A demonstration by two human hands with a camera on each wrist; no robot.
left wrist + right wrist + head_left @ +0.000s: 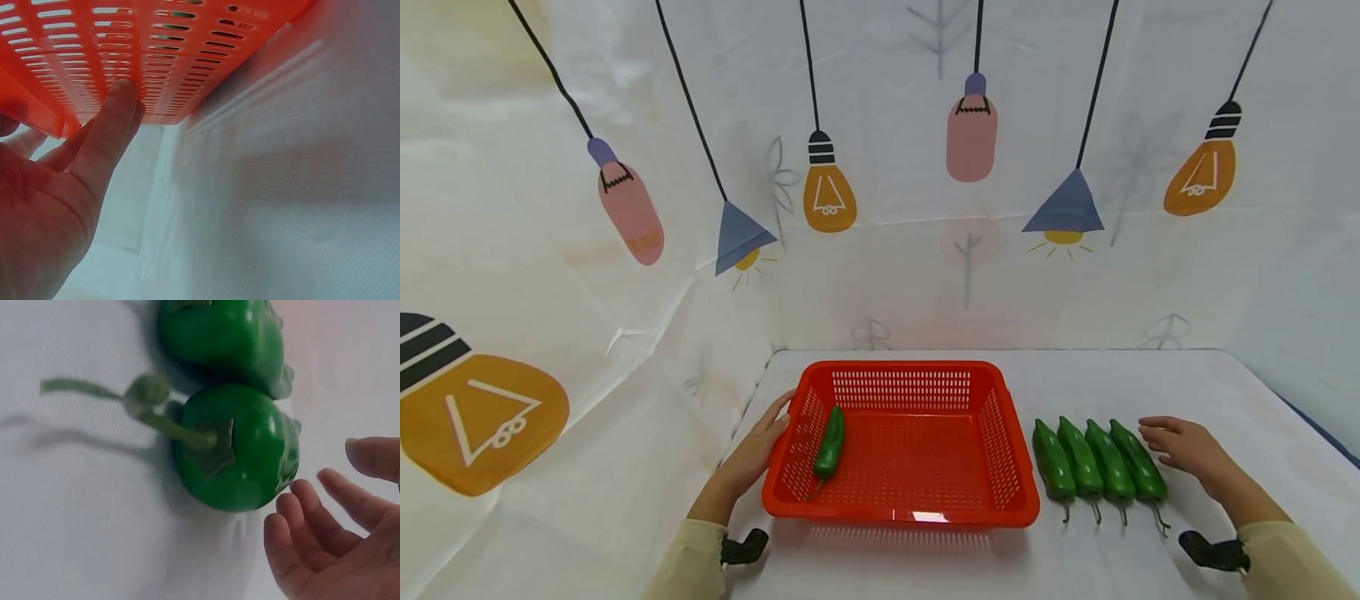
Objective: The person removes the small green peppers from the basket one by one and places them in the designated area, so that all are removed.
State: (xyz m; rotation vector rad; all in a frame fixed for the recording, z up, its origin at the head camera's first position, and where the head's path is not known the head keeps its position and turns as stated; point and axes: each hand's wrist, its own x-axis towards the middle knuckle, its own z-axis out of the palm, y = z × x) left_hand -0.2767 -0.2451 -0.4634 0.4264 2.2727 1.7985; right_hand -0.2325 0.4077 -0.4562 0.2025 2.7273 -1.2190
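A red plastic basket (901, 510) with slotted walls stands on the white table, one green pepper (830, 446) lying at its left inside. My left hand (748, 458) is at the basket's left side, and in the left wrist view its fairly straight fingers (107, 128) rest against the slotted wall below the rim. To the right of the basket, several green peppers (1081, 460) lie side by side, stems toward me. My right hand (1187, 450) is just right of the rightmost pepper (240, 450), fingers loosely bent and thumb apart, holding nothing.
The white table (955, 567) backs onto a white sheet (895, 283) printed with hanging lamps and bulbs. This sheet also rises close along the left side. A black wrist strap (745, 547) sits at each cuff.
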